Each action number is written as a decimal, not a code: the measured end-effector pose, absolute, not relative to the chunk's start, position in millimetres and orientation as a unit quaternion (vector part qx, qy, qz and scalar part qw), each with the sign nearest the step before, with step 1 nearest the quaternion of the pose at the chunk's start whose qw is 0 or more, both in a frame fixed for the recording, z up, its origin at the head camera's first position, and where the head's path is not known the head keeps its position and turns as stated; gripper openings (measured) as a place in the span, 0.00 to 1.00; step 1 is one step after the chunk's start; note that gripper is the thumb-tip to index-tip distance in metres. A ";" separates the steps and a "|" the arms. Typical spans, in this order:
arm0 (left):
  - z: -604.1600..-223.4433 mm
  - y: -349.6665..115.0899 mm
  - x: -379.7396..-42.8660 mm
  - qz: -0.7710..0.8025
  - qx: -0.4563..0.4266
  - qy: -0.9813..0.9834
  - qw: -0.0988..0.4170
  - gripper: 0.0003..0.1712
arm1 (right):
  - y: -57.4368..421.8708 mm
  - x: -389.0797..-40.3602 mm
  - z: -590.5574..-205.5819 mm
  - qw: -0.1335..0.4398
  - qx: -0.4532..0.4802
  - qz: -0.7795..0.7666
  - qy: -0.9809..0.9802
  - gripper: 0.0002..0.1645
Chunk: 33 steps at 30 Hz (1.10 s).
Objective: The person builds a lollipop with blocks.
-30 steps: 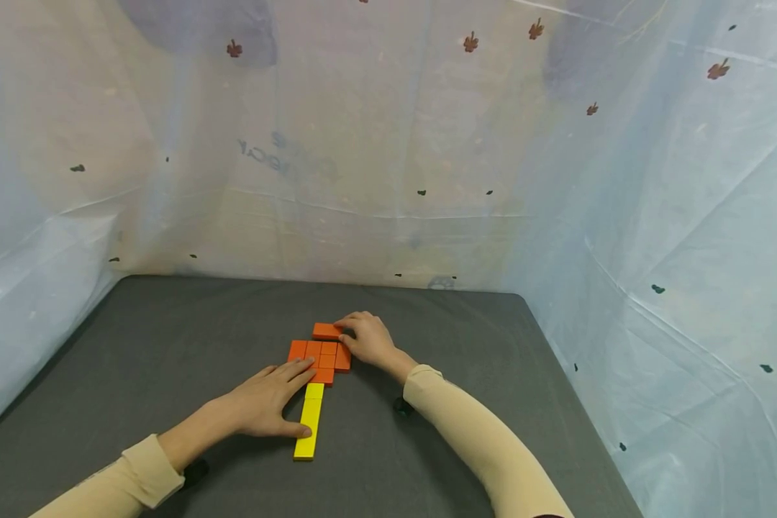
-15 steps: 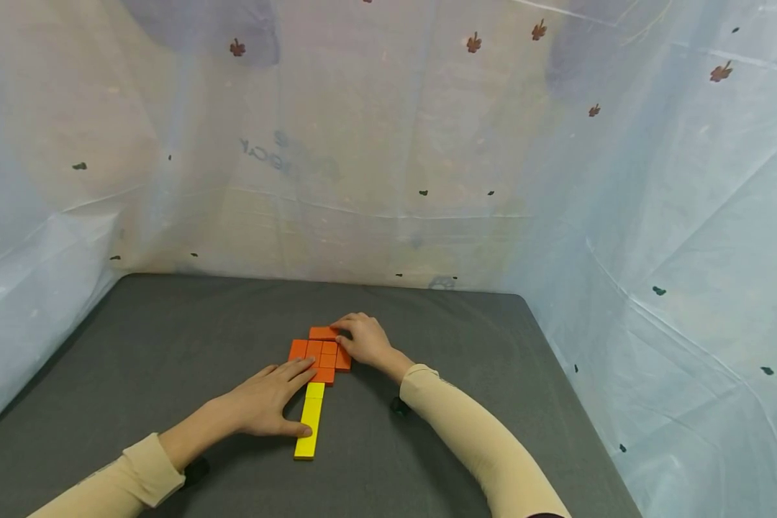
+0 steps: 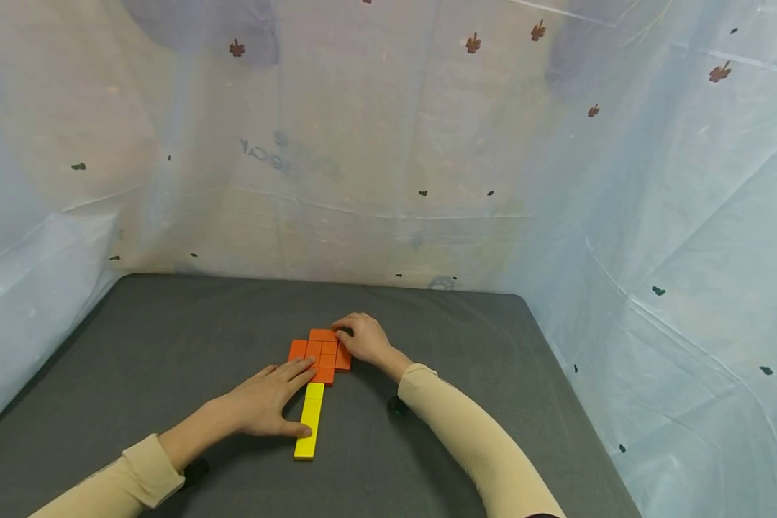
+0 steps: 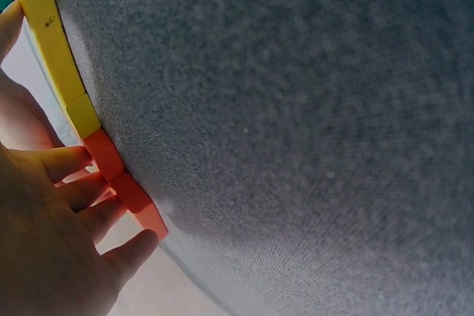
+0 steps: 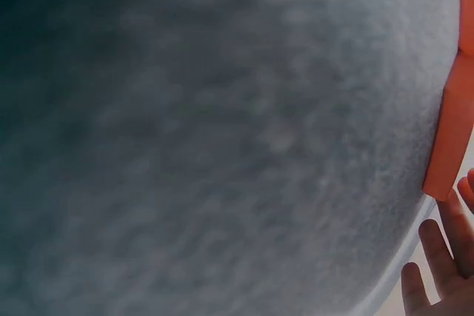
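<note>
In the head view, orange blocks (image 3: 314, 350) lie flat, edge to edge, in a cluster. From its near side runs a strip of yellow blocks (image 3: 309, 417). My left hand (image 3: 265, 399) rests with spread fingers on the orange blocks, its thumb touching the yellow strip. The left wrist view shows these fingers (image 4: 100, 216) against the orange blocks' sides. My right hand (image 3: 365, 339) pinches the right end of the far orange block (image 3: 321, 334) between thumb and forefinger. In the right wrist view, that hand's other fingers (image 5: 441, 257) are extended beside an orange block (image 5: 449, 138).
The blocks lie on a dark grey cloth-covered table (image 3: 201, 324). Translucent plastic sheeting (image 3: 362, 144) with small leaf marks hangs behind the table and along its sides.
The far orange block has slid nearer and slightly left, so the gap between it and the cluster has closed. My right hand moved with it; my left hand stayed in place.
</note>
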State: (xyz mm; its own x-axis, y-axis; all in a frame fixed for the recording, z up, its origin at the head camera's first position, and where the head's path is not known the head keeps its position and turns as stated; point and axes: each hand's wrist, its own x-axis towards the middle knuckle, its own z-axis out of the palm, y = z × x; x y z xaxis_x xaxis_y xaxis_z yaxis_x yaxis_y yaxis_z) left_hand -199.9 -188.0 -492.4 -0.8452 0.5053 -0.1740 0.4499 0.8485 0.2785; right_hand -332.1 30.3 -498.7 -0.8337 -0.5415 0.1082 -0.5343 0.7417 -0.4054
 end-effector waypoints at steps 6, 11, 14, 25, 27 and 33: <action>-493.1 -188.6 -198.5 0.120 0.253 0.953 0.119 0.65 | 28.1 -335.5 -501.7 0.022 -0.267 -0.253 0.930 0.18; -493.3 -187.9 -199.3 0.117 0.256 0.952 0.117 0.65 | 28.2 -336.1 -502.3 0.021 -0.269 -0.245 0.931 0.16; -492.9 -187.3 -200.1 0.118 0.258 0.951 0.119 0.65 | 29.0 -334.9 -501.3 0.020 -0.269 -0.239 0.933 0.16; -492.2 -189.7 -204.0 0.102 0.275 0.950 0.109 0.65 | 41.3 -330.0 -493.8 0.021 -0.261 -0.297 0.918 0.21; -493.4 -191.5 -203.1 0.102 0.276 0.950 0.105 0.65 | 48.0 -327.3 -490.1 0.015 -0.264 -0.315 0.912 0.22; -492.7 -202.8 -198.6 0.120 0.268 0.952 0.083 0.65 | 72.1 -319.5 -476.6 -0.027 -0.250 -0.348 0.903 0.27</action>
